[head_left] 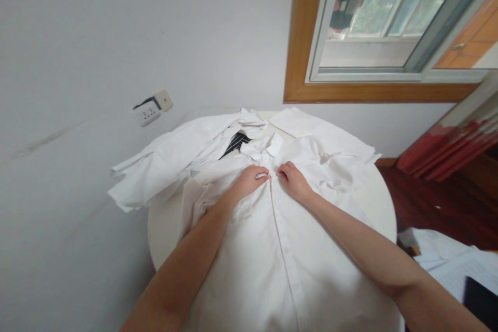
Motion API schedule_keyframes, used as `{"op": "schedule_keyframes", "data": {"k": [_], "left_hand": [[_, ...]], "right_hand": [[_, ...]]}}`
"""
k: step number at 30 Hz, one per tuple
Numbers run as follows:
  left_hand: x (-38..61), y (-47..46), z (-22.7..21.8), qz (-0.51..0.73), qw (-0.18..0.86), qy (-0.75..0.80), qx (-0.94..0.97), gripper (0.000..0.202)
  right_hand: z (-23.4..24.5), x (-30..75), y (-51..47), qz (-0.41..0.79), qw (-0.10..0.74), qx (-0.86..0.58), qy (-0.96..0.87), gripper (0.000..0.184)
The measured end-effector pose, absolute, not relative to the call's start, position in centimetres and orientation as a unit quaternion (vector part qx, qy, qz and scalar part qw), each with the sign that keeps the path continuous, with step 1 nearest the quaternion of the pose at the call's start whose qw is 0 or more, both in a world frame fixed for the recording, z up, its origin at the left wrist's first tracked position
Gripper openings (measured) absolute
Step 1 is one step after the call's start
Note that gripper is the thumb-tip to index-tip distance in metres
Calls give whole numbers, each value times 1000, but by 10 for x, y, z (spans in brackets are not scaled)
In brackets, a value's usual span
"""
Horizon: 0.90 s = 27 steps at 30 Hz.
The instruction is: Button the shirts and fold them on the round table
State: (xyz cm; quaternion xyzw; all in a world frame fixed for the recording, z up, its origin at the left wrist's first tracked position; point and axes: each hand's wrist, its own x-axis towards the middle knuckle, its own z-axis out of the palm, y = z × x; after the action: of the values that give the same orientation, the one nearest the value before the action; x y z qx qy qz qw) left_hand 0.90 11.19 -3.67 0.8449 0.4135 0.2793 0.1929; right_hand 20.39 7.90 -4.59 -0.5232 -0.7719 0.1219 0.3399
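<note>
A white button-up shirt (249, 254) lies front side up, its collar at the far end and its button placket running down toward me. My left hand (251, 180) pinches the shirt's front edge just below the collar. Close beside it, my right hand (293, 180) has its fingers closed on the other side of the placket. A small gap separates the two hands. Whether a button sits between the fingers is too small to tell.
A round white table (165, 233) carries the shirt. More white garments (171, 161) lie at its far left, with a black striped cloth (237, 142) beside them. Behind are a wall socket (147, 113) and a wood-framed window (298, 62). Papers (459, 264) lie at lower right, near a red curtain (431, 150).
</note>
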Motion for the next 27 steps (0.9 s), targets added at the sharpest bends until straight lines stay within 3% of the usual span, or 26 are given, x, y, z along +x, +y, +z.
{"op": "schedule_keyframes", "data": {"k": [14,23,27], "left_hand": [[12,108,-35,285,94,366,881,13],[15,93,-24,204,-6,387,899,19],[16,98,-28,224,33,397,889,20]], "right_hand": [[-42,206,74,113,314,-523,-785,12],[-43,208,74,117,319,-512,-789,13],[-47,208,76,125,318,-512,-788,15]]}}
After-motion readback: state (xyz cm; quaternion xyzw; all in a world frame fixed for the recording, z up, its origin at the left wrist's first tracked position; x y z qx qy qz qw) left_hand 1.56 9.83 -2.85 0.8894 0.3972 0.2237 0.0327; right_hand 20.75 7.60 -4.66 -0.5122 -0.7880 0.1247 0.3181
